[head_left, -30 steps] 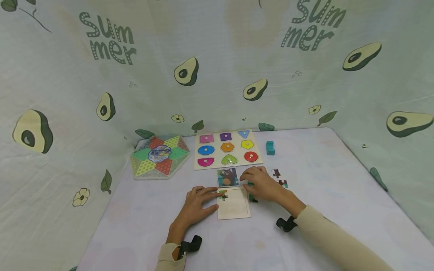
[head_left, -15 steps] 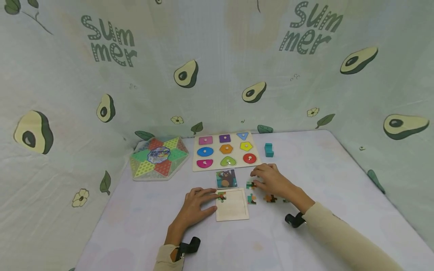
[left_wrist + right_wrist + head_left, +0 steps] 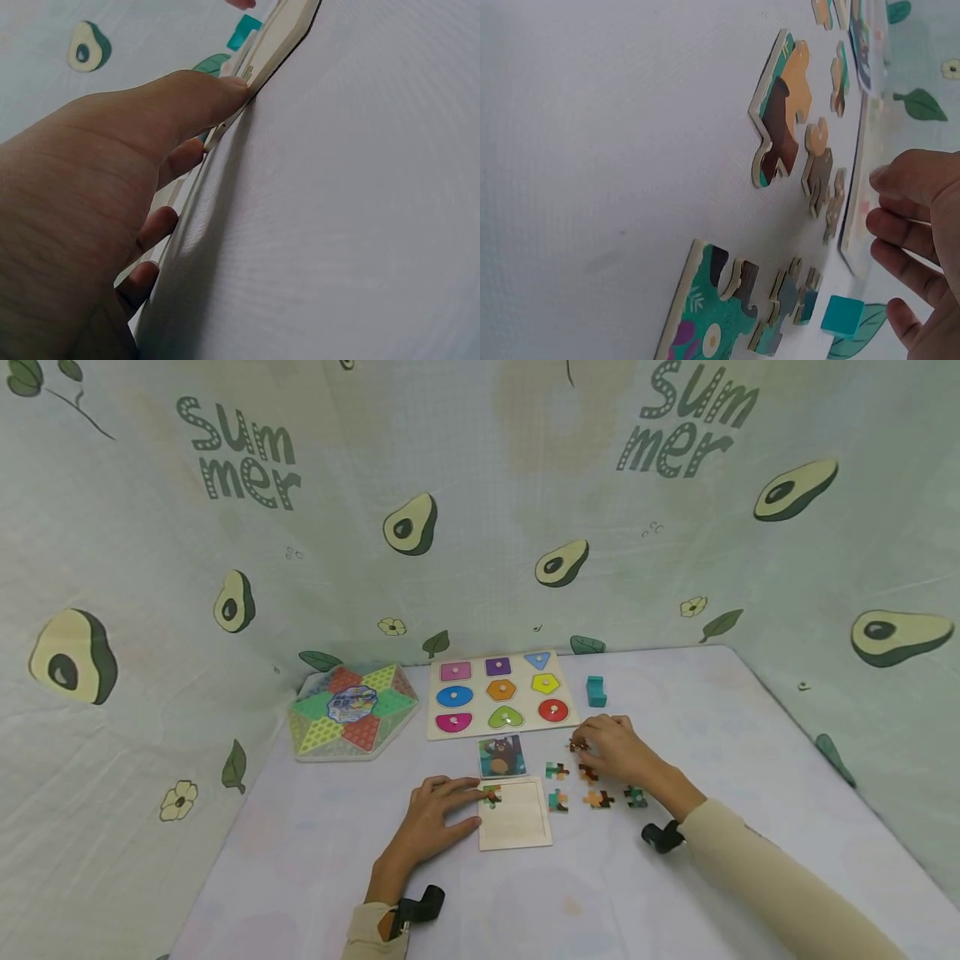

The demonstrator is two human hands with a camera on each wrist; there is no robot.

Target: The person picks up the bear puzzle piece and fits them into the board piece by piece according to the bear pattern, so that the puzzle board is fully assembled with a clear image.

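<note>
A shallow wooden puzzle tray (image 3: 517,827) lies on the table, with one jigsaw piece (image 3: 491,794) in its upper left corner. My left hand (image 3: 431,822) rests at the tray's left side, index finger by that piece and thumb on the edge; the left wrist view shows the thumb (image 3: 202,101) along the wooden border. To the right of the tray my right hand (image 3: 615,747) is over loose puzzle pieces, its fingertips close to a brown piece (image 3: 577,745). In the right wrist view nothing shows between its loosely bent fingers, and several pieces (image 3: 784,112) lie flat beside it.
A bear picture card (image 3: 502,756) lies just behind the tray. Farther back are a board of coloured knob shapes (image 3: 483,706), a hexagonal star-patterned game box (image 3: 322,747) and a small teal block (image 3: 596,692). A patterned cloth (image 3: 480,602) hangs behind the table.
My right hand has moved rightward from beside the bear card, and the loose pieces now lie spread apart and more of them show. The left hand stays on the tray.
</note>
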